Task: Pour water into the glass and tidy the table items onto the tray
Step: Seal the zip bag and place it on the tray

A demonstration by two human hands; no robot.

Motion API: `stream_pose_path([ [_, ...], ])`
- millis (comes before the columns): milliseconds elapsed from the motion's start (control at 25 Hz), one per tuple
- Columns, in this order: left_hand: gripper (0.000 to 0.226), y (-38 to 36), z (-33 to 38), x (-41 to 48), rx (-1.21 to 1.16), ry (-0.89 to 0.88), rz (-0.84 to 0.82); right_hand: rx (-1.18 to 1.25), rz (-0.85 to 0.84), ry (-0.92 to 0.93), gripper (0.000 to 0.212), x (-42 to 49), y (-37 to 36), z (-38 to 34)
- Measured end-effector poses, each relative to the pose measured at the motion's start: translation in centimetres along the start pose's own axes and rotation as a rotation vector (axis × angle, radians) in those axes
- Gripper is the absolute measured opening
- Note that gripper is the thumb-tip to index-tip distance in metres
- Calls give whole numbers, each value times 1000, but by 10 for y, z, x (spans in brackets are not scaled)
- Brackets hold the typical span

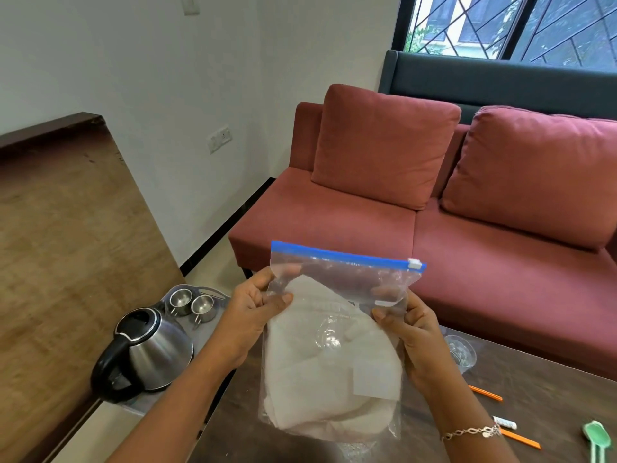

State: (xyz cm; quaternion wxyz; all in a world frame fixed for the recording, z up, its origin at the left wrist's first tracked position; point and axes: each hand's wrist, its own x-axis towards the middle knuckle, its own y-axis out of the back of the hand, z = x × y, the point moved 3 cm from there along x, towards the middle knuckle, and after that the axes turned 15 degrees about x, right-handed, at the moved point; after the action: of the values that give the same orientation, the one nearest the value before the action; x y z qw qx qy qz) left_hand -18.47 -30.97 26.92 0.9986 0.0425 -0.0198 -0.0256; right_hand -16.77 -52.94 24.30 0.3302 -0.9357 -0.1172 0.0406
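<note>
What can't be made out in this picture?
All head view:
- Glass: water level unreadable; right hand overlaps its edge.
- Tray: mostly under kettle and cups.
- Green tool: cut by the bottom edge.
- White stuff in bag: crinkled plastic blurs what it is.

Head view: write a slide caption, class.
A zip bag of white cloth held by left hand and right hand over the table; kettle at left, glass at right.

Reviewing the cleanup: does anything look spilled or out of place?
No spill shows. Two orange pens, a white tube and a green tool lie scattered on the table, off the tray.
</note>
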Motion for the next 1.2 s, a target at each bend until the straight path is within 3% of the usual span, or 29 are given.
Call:
stream_pose_path([
  [120, 30, -2, 3, -3, 110, -57, -16, -78, 42, 14, 20, 2, 6, -2],
  [400, 50, 4, 3, -4, 260, -4, -190, -176, 6, -40, 62, 3, 2, -3],
  [440, 49, 5, 3, -5, 266, 14, -214, -199, -15, -36, 62, 4, 1, -2],
  [520, 26, 11, 1, -6, 209, 27, -244, -222, -33, -12, 61, 5, 1, -3],
  [560, 28, 14, -1, -7, 164, 37, -259, -230, -27, -1, 60, 6, 2, -3],
  [720, 85, 17, -15, -12, 111, 138, -283, -228, -39, 15, 59, 9, -5, 0],
  [920, 73, 30, -33, -16, 133, 213, -94, -271, -97, 5, 39, 17, -14, 24],
  [1040, 60, 48, -42, -14, 146, 178, 34, -366, -130, -67, 39, 25, -17, 41],
  [1120, 52, 64, -48, -13, 158, 157, 129, -286, -117, -168, 37, 32, -20, 48],
  [1200, 44, 80, -56, -10, 196, 127, 204, -264, -156, -246, 49, 38, -25, 52],
])
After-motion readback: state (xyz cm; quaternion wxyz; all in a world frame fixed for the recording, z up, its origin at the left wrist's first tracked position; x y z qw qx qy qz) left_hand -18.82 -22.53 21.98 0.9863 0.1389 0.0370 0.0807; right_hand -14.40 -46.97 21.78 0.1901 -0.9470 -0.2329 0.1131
